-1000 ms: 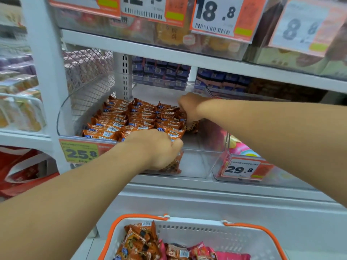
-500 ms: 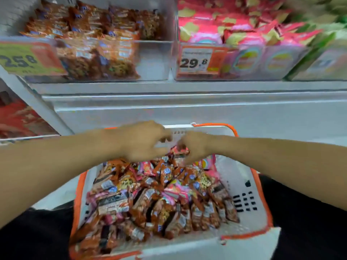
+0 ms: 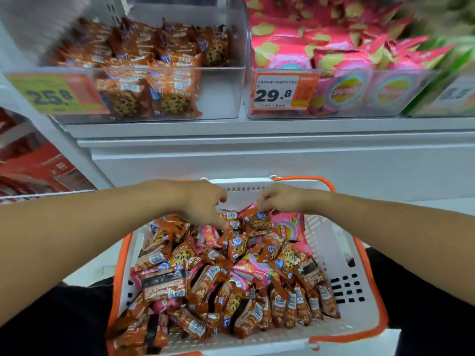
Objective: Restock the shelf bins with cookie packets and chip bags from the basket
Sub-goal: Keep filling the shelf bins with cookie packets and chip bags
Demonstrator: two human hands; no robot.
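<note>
A white basket (image 3: pixel 341 253) with orange handles sits below me, heaped with orange cookie packets (image 3: pixel 205 283) and a few pink chip bags (image 3: pixel 288 227). My left hand (image 3: pixel 203 204) reaches into the far end of the pile, fingertips down on a cookie packet. My right hand (image 3: pixel 277 199) pinches the top edge of one orange cookie packet (image 3: pixel 257 219) at the basket's far side. On the shelf above, a clear bin (image 3: pixel 218 93) holds cookie packets, its right part bare. The neighbouring clear bin (image 3: pixel 359 93) is full of pink chip bags.
Price tags reading 25.8 (image 3: pixel 51 95) and 29.8 (image 3: pixel 273 92) hang on the bin fronts. A green-packet bin (image 3: pixel 452 73) is at the far right. Red packages (image 3: pixel 33 165) lie on the lower left shelf. White shelf base (image 3: pixel 257 160) stands behind the basket.
Both hands left the cookie bin on the shelf and dropped into the basket. The view tilted down. The right hand now pinches a cookie packet.
</note>
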